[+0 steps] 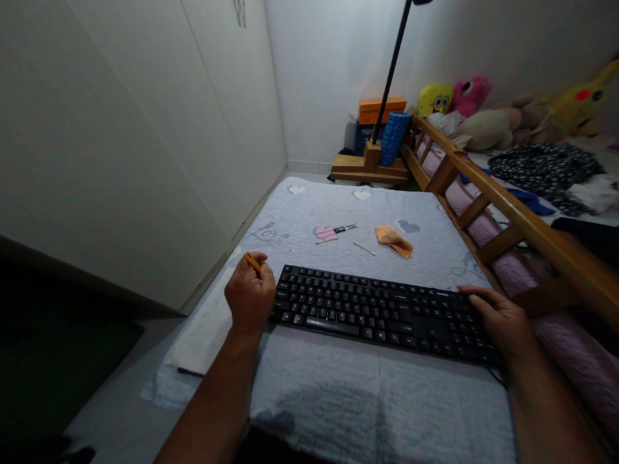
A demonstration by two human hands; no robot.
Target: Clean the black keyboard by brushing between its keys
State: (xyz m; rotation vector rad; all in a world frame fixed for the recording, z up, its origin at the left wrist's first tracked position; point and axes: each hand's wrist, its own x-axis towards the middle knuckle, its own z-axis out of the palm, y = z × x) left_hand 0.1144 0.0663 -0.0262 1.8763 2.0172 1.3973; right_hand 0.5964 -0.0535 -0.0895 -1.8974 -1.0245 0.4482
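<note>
A black keyboard (338,303) lies across the cloth in front of me. At its left end my left hand (251,293) is closed in a fist around a small yellow object (252,261); only its end sticks out, so its kind is hidden. My right hand (500,319) grips the keyboard's right end, fingers at the far corner and palm along the side. Beyond the keyboard lie a tool with a black handle and metal tip (344,229), a cotton swab (364,249), another cotton swab (327,241) and a crumpled orange cloth (394,240).
A light blue cloth with heart prints (309,200) covers the surface. White cabinet doors (193,129) rise at left. To the right runs a wooden bed rail (522,206), with plush toys behind it. A black pole (393,64) on a wooden base stands at the back.
</note>
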